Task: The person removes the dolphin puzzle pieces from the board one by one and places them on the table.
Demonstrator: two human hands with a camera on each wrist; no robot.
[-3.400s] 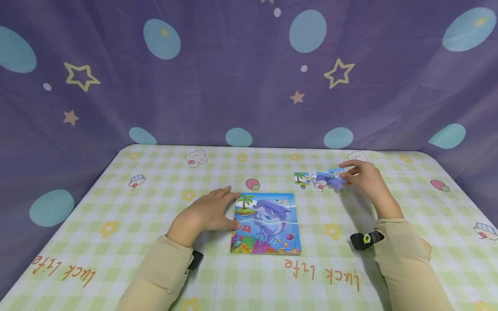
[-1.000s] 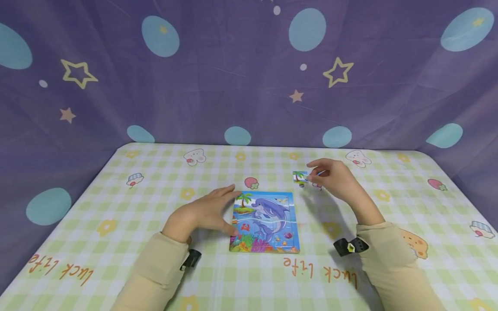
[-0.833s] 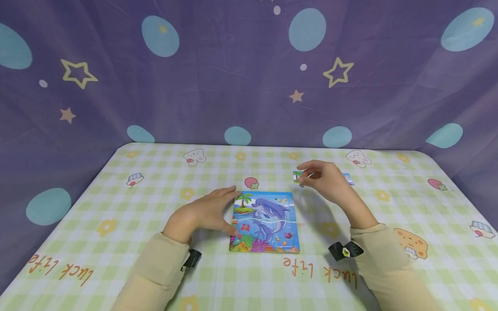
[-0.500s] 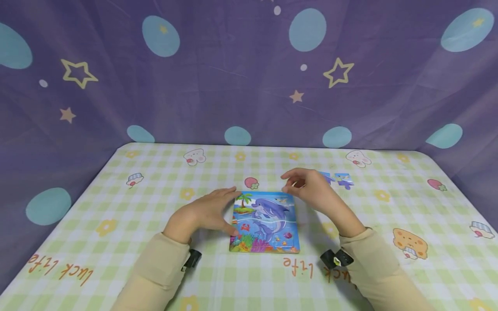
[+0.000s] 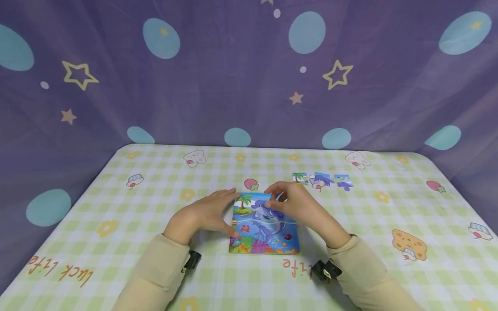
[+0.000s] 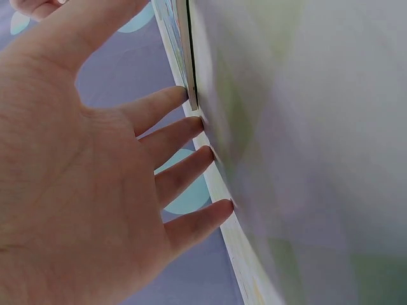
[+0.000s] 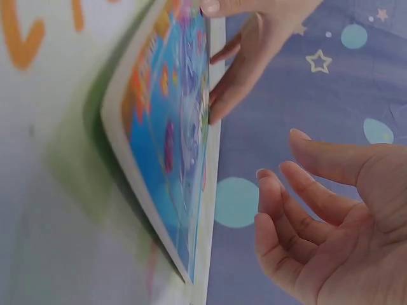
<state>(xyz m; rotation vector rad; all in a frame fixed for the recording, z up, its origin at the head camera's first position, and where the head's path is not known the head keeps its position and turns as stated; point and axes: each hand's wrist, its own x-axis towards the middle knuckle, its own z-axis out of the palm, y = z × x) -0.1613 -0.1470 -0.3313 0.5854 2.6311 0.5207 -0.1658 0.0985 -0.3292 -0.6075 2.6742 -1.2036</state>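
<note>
The puzzle board point(image 5: 265, 223) lies flat on the checked tablecloth point(image 5: 116, 207), its long axis running away from the person, and everything else is placed from it. The left hand point(image 5: 202, 214) rests at the board's left edge, fingers straight and spread, fingertips point(image 6: 191, 124) touching that edge in the left wrist view; it holds nothing. The right hand point(image 5: 295, 203) hovers over the board's far right corner, so it is the hand directly above the picture, while the left only steadies the side. In the right wrist view the right hand's fingers point(image 7: 299, 190) are loosely bent and apart, with nothing between them; whether a fingertip touches the board's face cannot be told from the head view.

Beyond the board's far right corner, a little apart from it, three loose puzzle pieces point(image 5: 322, 180) lie in a short row on the cloth, side by side. Neither hand touches them; the right hand is the nearer one.

Behind the table, past the board's far edge, hangs a purple curtain point(image 5: 218, 77) printed with blue dots and stars. Both arms wear beige sleeves point(image 5: 159, 272), each with a small black camera strapped at the wrist.
</note>
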